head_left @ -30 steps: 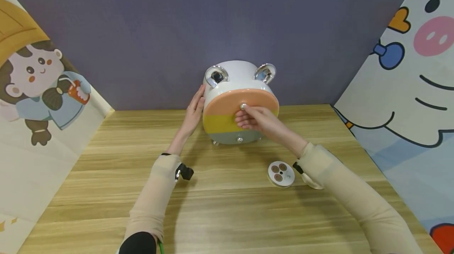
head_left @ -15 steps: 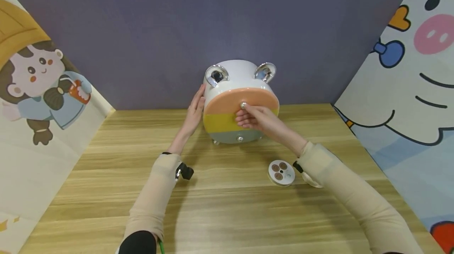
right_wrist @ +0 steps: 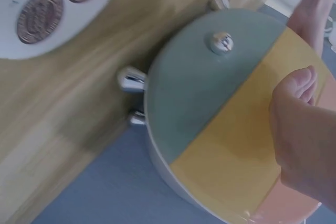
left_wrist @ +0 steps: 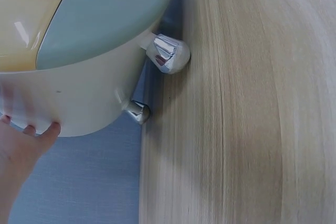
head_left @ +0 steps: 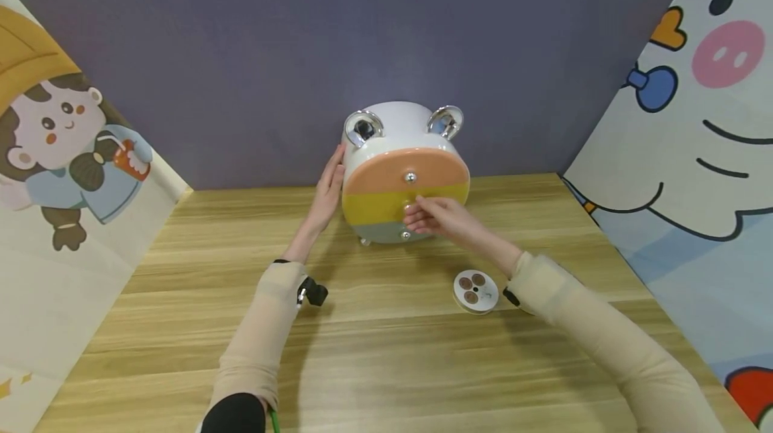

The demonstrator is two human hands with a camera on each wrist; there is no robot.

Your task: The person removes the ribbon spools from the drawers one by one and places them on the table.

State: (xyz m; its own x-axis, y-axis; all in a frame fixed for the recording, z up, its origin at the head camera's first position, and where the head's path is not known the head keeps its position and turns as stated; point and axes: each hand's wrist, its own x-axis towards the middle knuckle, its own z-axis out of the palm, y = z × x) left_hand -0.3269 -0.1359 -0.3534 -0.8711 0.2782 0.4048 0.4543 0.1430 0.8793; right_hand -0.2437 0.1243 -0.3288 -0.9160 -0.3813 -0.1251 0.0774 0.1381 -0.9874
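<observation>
A rounded white box (head_left: 401, 125) with silver ears and short silver feet stands against the back wall. Its front has an orange band (head_left: 386, 174), a yellow band (head_left: 368, 207) and a grey-green band (head_left: 380, 234). Silver knobs show on the orange band, an upper knob (head_left: 410, 178), and on the grey-green band, a lower knob (right_wrist: 222, 42). My left hand (head_left: 328, 197) rests with extended fingers on the box's left side. In front of the yellow band is my right hand (head_left: 443, 218), fingers loosely bent, beside a partly hidden middle knob (head_left: 407, 205).
A round white disc (head_left: 476, 291) with brown coin-like circles lies on the wooden table (head_left: 386, 366), near the right wrist. A dark wall (head_left: 272, 84) rises behind the box, and cartoon-printed panels flank the table.
My right hand has left the upper knob on the orange band and moved down to the yellow band. The left hand stays against the box, and the head view has shifted slightly.
</observation>
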